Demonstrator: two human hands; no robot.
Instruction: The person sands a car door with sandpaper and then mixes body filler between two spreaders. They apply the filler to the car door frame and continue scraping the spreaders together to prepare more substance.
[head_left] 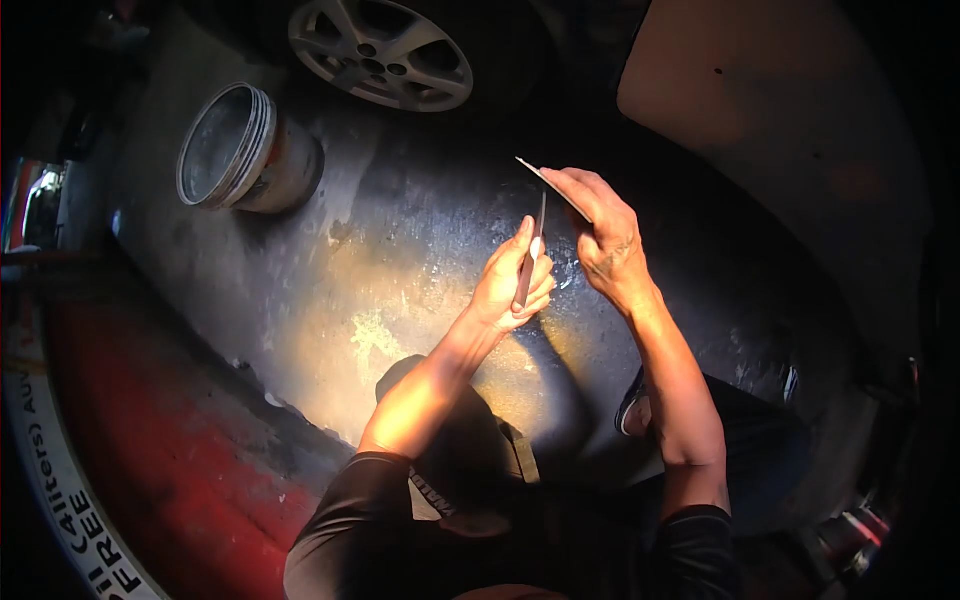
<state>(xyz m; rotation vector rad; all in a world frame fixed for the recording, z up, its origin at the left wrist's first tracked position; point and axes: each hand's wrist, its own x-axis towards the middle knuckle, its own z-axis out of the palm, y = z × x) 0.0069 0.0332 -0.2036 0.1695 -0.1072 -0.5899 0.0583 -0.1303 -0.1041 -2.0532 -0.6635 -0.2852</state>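
My left hand (515,278) is closed round the dark handle of a putty knife (526,272), seen nearly edge-on, its thin blade pointing up. The thumb lies along the handle. Higher and to the right, my right hand (607,235) grips a thin flat plate (530,168) that is also seen edge-on and slants down to the right. My fingers lie along the plate's upper face. The blade's tip is right at the plate's underside in this view. Both hands are above the floor, in bright light.
A stained bucket (262,150) stands on the scuffed floor (400,240) at the upper left. Beyond it is a car wheel (375,55), with a pale body panel (770,130) at the upper right. A red surface with a lettered banner (75,490) runs along the lower left.
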